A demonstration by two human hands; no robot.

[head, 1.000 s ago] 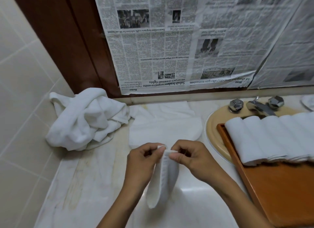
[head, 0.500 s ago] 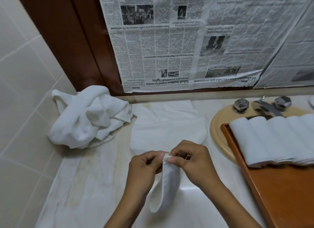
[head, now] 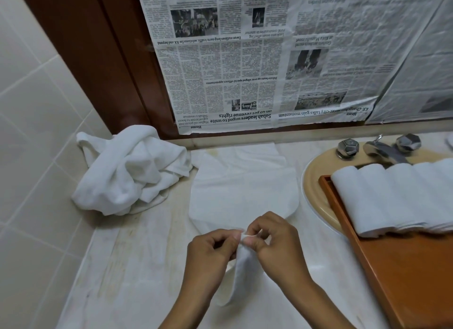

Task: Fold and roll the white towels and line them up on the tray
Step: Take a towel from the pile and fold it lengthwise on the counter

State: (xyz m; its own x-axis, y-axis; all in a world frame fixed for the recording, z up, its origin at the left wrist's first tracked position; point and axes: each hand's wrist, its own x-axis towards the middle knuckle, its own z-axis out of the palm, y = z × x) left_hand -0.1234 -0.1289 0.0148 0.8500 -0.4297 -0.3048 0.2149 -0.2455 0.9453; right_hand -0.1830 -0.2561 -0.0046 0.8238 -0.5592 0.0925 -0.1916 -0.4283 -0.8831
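From the head view, at lower centre of the frame, the left hand [head: 208, 257] and right hand [head: 277, 245] meet, each pinching the top edge of a small white towel [head: 241, 274] between curled fingers and thumb; the cloth hangs down between the wrists above the marble countertop [head: 134, 267]. Just behind the hands a flat towel [head: 242, 184] lies spread on the counter. At middle left a crumpled heap of towels [head: 130, 174] sits against the tiled wall [head: 31, 132]. At right, rolled towels [head: 397, 196] lie side by side, touching, across the far end of the wooden tray [head: 404, 279], which rests over the sink [head: 313, 179] below the tap [head: 382, 149]. Newspaper [head: 269, 59] covers the upper frame.
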